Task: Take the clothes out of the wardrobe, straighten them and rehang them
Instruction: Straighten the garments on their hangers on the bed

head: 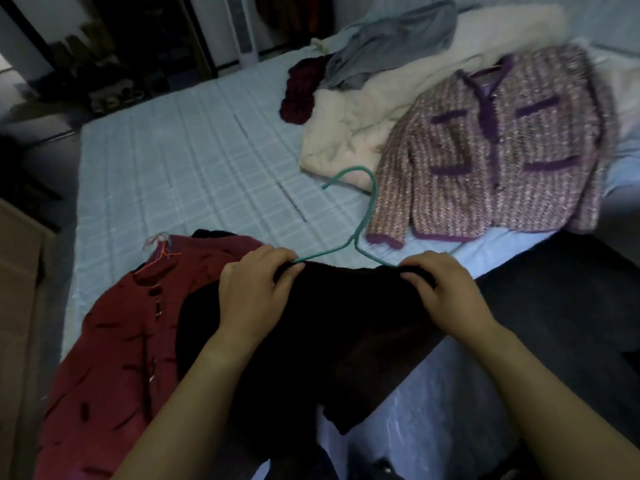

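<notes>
A black garment hangs over the near edge of the bed. A green wire hanger is set into its top, hook pointing away across the mattress. My left hand pinches the garment's top edge over the hanger's left shoulder. My right hand grips the same edge over the right shoulder. Under the black garment, to the left, lies a dark red cardigan.
A purple tweed jacket lies flat at the right of the bed. Behind it are a cream garment, a grey one and a maroon knit. A dark wardrobe opening stands beyond the bed at the far left.
</notes>
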{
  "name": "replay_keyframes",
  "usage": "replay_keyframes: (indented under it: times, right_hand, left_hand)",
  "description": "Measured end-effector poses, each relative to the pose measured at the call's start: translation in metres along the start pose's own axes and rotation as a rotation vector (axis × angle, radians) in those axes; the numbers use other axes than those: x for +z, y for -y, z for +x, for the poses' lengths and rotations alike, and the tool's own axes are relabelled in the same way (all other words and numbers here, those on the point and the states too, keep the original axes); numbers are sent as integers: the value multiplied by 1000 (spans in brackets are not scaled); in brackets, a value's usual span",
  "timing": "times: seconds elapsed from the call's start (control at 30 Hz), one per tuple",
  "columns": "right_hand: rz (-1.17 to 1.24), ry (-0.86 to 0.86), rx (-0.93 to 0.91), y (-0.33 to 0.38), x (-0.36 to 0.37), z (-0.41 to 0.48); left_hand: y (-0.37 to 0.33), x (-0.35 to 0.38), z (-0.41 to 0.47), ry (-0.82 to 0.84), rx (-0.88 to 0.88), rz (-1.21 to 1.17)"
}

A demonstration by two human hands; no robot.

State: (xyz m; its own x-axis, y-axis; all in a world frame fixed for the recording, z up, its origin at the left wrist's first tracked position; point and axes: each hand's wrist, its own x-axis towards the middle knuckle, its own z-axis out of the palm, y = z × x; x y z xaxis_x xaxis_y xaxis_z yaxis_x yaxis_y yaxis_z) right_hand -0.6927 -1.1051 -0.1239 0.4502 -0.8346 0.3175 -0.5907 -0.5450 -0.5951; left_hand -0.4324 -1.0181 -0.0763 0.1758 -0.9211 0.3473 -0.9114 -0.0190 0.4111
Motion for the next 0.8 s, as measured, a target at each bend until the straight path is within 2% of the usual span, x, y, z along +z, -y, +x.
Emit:
replay_keyframes:
  times: [0.2,0.4,0.63,0.8]
  right_hand:
    - [-135,-124,-103,-34,-81,40]
    - [-198,-194,-208,-43,-111,134]
    - [-200,-138,-301,-48,-85,253]
    - [-149,20,-264,-78,-22,331]
  left_hand:
    - [-64,16,52,-52,-38,-178]
    - [-70,15,127,-176,-87,-257]
    - [-23,19,210,-227,-181,-231]
    - [39,51,260,-125,-265,-140]
